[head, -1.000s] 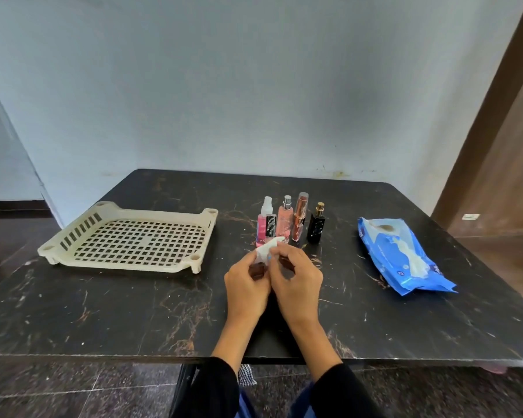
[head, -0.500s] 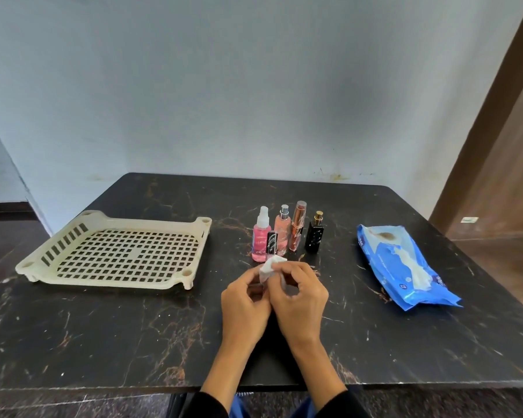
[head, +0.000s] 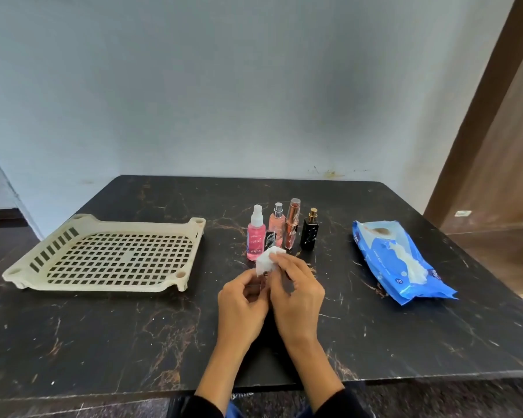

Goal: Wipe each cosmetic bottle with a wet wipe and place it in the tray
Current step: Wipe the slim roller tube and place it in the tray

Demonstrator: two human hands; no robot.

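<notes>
Both hands pinch: the right hand [head: 296, 294] the white wet wipe [head: 267, 260], the left hand [head: 242, 309] a small bottle [head: 263, 282]; the tray [head: 109, 257] sits at 9 o'clock.

Soft, even, diffuse light, moderately bright; pale wall [head: 224, 86] unevenly lit, with a dim grey smudge right of centre. Faint sheen on dark table [head: 103, 342], brighter along the right edge; only weak shadows under tray [head: 19, 274] and bottles [head: 279, 229]. Wide-angle bowing at frame edges, mild softness and smear toward the corners, centre acceptably sharp.
</notes>
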